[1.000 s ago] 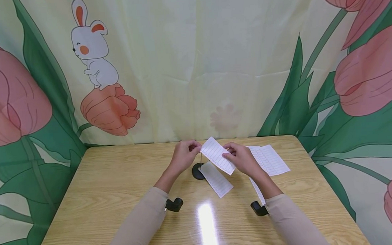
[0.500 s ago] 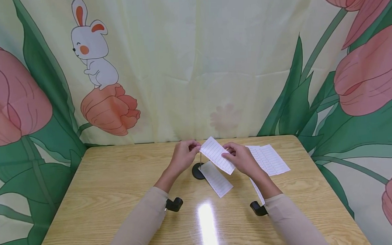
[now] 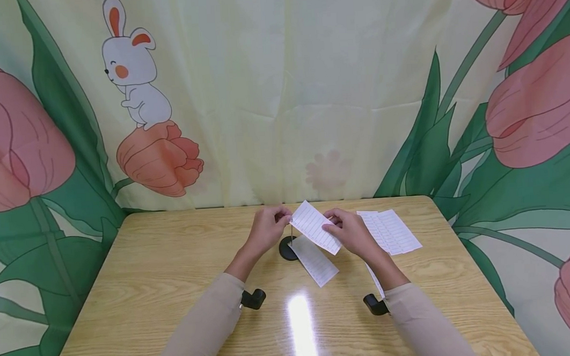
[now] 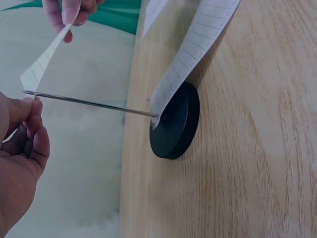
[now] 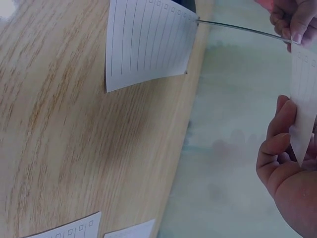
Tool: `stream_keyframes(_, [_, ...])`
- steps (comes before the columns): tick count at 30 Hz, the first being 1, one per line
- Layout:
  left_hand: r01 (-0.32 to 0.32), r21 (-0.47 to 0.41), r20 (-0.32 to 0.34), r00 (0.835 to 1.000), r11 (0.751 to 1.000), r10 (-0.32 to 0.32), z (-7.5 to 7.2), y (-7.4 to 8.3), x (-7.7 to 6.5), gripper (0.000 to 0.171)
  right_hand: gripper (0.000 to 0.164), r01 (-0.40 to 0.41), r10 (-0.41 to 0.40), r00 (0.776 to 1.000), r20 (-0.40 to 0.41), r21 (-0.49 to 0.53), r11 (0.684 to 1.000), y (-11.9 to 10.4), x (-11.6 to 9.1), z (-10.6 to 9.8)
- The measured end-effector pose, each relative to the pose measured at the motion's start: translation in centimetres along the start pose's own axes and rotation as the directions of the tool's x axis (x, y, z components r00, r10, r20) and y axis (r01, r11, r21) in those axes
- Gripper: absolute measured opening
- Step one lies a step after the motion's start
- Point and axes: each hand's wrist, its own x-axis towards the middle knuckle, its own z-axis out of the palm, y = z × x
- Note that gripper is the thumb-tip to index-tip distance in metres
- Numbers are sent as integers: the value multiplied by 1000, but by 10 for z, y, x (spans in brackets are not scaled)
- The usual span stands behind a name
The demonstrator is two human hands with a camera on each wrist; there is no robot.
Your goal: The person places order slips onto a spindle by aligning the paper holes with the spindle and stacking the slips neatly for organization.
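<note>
A bill spike with a round black base (image 3: pixel 286 249) and thin metal rod (image 4: pixel 94 103) stands on the table. One ruled paper slip (image 3: pixel 314 261) is threaded on the rod by its corner, low against the base. Above it, a second ruled slip (image 3: pixel 315 228) is held at the rod's tip. My left hand (image 3: pixel 266 228) pinches that slip's corner right at the tip; whether the rod pierces it I cannot tell. My right hand (image 3: pixel 349 230) grips the slip's right side between thumb and fingers.
More ruled slips (image 3: pixel 393 232) lie on the table to the right, partly overlapping. Another slip (image 3: pixel 375 281) shows partly under my right forearm. The wooden table (image 3: pixel 174 270) ends at a printed curtain (image 3: pixel 261 93) behind.
The upper slip and both hands have dipped very slightly at the rod's tip. Otherwise the holds and the lower slip look the same.
</note>
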Motion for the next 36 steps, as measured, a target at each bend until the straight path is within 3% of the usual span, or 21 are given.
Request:
stream_keyframes(17, [13, 15, 45, 999, 1000, -13, 4, -7, -1, 11, 27, -16, 16, 1000, 10, -31, 999, 11, -7, 11])
stream_keyframes(36, [52, 79, 105, 993, 995, -61, 16, -30, 1, 10, 25, -52, 56, 996, 65, -63, 997, 25, -13, 30])
